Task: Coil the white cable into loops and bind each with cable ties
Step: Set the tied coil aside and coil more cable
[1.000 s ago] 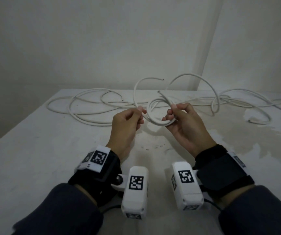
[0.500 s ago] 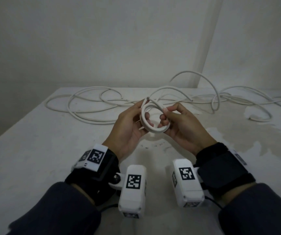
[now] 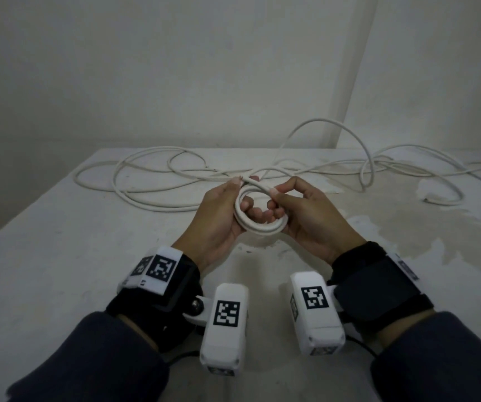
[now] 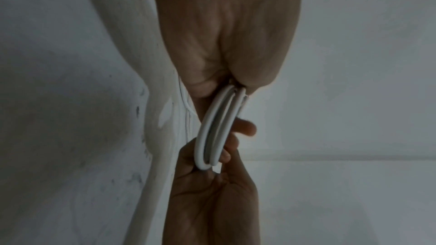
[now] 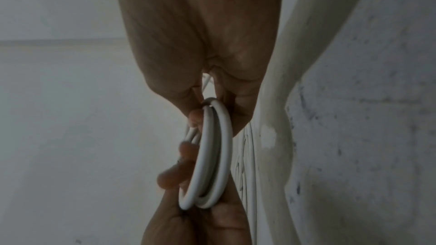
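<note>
A small coil of white cable, two or three turns, hangs just above the table between my hands. My left hand grips its left side, with the thumb over the top strand. My right hand pinches the right side, fingers curled through the ring. In the left wrist view the coil shows edge-on below my palm, with the right hand's fingers on it. The right wrist view shows the same coil. The loose cable trails back across the table. No cable tie is in view.
The white table has stained patches on the right. Loose cable loops sprawl along the far edge, and one arch rises off the surface near the wall corner. The table's left edge drops to a dark floor.
The wide open loop with its free end sticking up has been wound down into a small tight coil. Both hands have come closer together around it.
</note>
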`<state>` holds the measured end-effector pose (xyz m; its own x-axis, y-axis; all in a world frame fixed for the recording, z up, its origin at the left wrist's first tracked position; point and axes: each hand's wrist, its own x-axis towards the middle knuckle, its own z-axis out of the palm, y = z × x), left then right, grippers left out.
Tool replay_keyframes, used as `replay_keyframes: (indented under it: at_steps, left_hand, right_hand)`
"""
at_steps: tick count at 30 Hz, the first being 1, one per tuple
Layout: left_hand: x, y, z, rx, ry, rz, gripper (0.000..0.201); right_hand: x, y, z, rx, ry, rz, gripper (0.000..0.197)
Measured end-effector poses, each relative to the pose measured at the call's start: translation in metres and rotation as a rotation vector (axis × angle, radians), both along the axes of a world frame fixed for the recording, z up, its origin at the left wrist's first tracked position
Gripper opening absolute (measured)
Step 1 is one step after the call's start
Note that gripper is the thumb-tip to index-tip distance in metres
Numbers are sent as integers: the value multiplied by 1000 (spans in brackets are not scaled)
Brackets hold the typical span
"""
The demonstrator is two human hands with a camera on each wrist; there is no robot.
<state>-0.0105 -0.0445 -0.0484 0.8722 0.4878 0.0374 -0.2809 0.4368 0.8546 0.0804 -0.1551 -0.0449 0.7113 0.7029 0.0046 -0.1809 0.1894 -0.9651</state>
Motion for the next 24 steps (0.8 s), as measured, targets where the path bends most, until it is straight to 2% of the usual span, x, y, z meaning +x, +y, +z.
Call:
replay_keyframes:
  at_steps: [3, 11, 13, 15, 18, 22, 24]
  left_hand:
    - [1, 1, 0, 73, 26, 43, 34]
    - [-3, 9, 7, 26, 82, -12, 39]
    - [-2, 8, 6, 124, 121, 51, 40]
    - [-2, 7, 4, 221, 141, 134, 30]
    - [0, 9, 0, 269, 173, 249, 24]
    - [2, 15, -4, 309, 217, 314, 24]
    - [1, 16, -4, 329, 234, 297, 25]
  right_hand:
    - [-2, 0, -1, 3, -11, 20, 14]
    - [-9, 3, 1, 2, -55, 17, 9]
    - [-9, 2, 2, 3, -45, 35, 7]
    - [-11, 2, 2, -10, -54, 56, 4]
    - [-13, 4, 1, -25, -45, 60, 8]
    - [-2, 3, -2, 78, 138, -184, 11]
    - [5, -2, -4, 139, 168, -238, 15]
